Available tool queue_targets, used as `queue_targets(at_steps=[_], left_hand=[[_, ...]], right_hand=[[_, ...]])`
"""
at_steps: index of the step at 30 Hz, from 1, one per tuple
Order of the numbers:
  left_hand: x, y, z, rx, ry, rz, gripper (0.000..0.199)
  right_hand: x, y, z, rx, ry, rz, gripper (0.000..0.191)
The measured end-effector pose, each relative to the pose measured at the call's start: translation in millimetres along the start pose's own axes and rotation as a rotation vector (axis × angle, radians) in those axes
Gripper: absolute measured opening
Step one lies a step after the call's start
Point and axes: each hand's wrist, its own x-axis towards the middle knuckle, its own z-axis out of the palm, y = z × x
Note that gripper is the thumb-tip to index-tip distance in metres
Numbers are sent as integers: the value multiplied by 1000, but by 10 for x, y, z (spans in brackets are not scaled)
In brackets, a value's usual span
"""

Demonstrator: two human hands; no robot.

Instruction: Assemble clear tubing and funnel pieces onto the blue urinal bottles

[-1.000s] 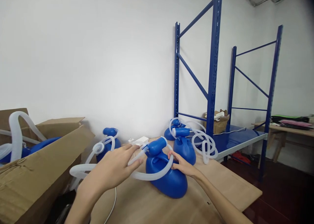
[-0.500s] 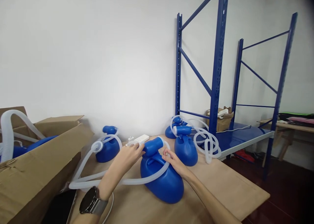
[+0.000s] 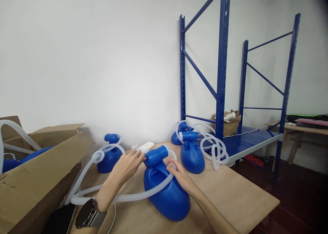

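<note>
A blue plastic urinal bottle [image 3: 167, 196] lies at the middle of the table, its neck [image 3: 156, 155] pointing up and right. From the neck's mouth a clear corrugated tube [image 3: 143, 195] loops round across the bottle's front to the left. My left hand [image 3: 131, 164], a watch on its wrist, has its fingers bent and closed against the neck's left end; its fingertips are partly hidden. On the other side, my right hand [image 3: 180, 176] curls its thumb and fingers at the tube, just below the mouth and beside the bottle's handle.
Similar bottles stand behind, one at left [image 3: 109, 160] and one at right [image 3: 192, 157] with coiled tubing [image 3: 215, 148]. A cardboard box [image 3: 48, 172] fills the left side. A white power strip [image 3: 146, 147] lies near the wall. Blue shelving [image 3: 222, 73] rises at right.
The view has shifted slightly, so the scene sits a little further left. Both hands stay at the same bottle; the right fingers have curled a little closer about the tube.
</note>
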Motion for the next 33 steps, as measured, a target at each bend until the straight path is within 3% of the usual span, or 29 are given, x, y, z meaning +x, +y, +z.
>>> queue_targets(at_steps=[9,16,20,24,30,33], left_hand=[[-24,-98,62,-69,6,-21,31],[-78,-122,-223,-318,-64,-59,34],[-79,-109,-326,-330,-109,-111,35],[-103,-153,-288,-232,-53,-59,34],[-117,-191,-264,-209,-157,-154,40],[-69,-59,-232,-279,-52,-147,45]], right_hand=[[-3,-31,26,47,45,43,34],[-1,-47,50,151,57,95,37],[3,-50,52,156,79,105,38],[-3,-64,55,158,86,112,40],[-4,1,46,103,120,80,40],[-9,14,35,39,132,39,38]])
